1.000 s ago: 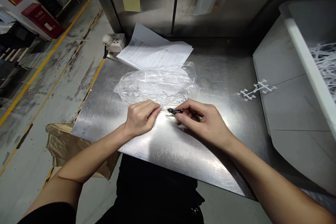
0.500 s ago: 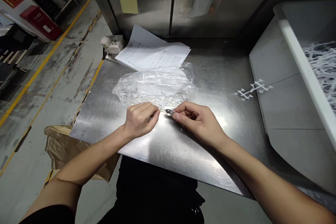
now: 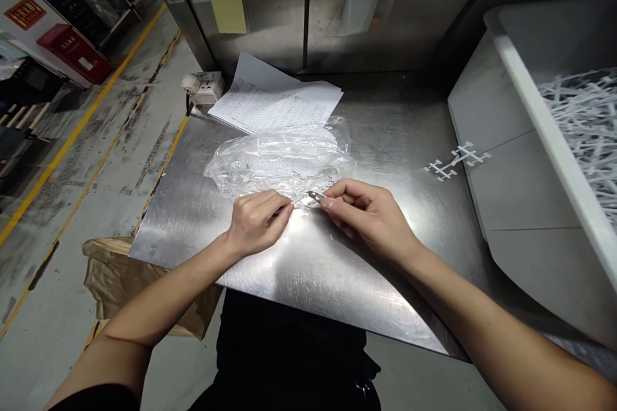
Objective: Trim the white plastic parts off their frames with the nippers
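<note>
My left hand (image 3: 258, 221) is closed, pinching a thin white plastic sprue (image 3: 299, 200) between thumb and forefinger. Most of the sprue's held end is hidden by the fingers. In my right hand (image 3: 369, 212), small metal nail clippers (image 3: 315, 196) are gripped between thumb and fingers, their tip pointing left at the sprue. Whether the jaws touch the plastic is too small to tell. Just behind both hands lies a crumpled clear plastic bag (image 3: 274, 157) with small white pieces in it. A tiny white piece (image 3: 331, 237) is on the steel table (image 3: 308, 270) beside my right hand.
A branched white sprue (image 3: 456, 160) rests by the large grey bin (image 3: 520, 192) on the right, which holds many white sprues (image 3: 585, 128). Printed papers (image 3: 274, 96) and a power socket (image 3: 208, 87) are at the back. A brown paper bag (image 3: 144, 289) stands below the table's left edge.
The view has shifted slightly, so the bin appears further left. The clippers have moved a little up and their angle has changed, and more of the white sprue shows between the hands. Both grips stay closed.
</note>
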`<action>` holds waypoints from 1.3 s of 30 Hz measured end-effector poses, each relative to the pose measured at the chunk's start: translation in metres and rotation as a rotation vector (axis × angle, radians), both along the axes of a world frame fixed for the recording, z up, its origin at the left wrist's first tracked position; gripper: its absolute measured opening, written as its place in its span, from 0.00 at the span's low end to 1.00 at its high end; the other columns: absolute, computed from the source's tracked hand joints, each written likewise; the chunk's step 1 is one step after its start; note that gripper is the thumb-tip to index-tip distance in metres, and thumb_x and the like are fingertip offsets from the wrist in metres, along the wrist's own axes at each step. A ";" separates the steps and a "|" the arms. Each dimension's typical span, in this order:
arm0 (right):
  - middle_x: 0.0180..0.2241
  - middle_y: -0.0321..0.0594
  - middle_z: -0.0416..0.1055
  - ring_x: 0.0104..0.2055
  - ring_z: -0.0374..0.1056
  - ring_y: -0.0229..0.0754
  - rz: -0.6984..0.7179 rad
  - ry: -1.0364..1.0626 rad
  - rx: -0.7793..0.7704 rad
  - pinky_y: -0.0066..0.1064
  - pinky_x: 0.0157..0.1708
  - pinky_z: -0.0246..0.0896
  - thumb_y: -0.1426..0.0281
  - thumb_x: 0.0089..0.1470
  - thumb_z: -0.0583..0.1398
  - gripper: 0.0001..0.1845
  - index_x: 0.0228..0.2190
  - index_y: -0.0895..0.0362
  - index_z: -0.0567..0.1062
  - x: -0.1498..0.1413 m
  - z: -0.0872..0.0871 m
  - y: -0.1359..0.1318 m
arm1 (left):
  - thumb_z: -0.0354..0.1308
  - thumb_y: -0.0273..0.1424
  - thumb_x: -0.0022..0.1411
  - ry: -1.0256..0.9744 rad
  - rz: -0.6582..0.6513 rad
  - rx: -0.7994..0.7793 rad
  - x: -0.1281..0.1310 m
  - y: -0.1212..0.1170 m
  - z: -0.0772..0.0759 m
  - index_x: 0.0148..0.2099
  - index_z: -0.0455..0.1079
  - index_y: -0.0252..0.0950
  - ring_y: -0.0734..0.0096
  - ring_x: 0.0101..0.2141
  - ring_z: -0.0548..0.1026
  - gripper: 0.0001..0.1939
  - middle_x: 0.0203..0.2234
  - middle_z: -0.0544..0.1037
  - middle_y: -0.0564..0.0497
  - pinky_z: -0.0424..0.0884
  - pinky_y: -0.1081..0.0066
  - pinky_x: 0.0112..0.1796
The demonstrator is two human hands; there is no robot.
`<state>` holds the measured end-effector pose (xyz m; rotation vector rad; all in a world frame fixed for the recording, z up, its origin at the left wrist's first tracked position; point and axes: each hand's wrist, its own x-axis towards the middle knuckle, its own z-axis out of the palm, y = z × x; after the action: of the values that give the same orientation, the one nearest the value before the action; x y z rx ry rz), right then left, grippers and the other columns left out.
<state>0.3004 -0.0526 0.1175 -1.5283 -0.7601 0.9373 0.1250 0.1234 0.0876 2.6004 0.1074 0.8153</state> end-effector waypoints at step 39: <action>0.29 0.35 0.75 0.29 0.68 0.40 -0.046 -0.386 0.065 0.34 0.30 0.60 0.63 0.67 0.68 0.08 0.40 0.54 0.83 -0.006 -0.010 -0.002 | 0.60 0.23 0.77 -0.114 -0.176 0.016 0.001 -0.004 -0.003 0.47 0.75 0.35 0.72 0.31 0.83 0.04 0.33 0.84 0.51 0.79 0.73 0.33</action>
<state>0.2946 -0.0550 0.1075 -1.6832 -1.0130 0.5812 0.1258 0.1194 0.0843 2.5275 -0.1593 0.9005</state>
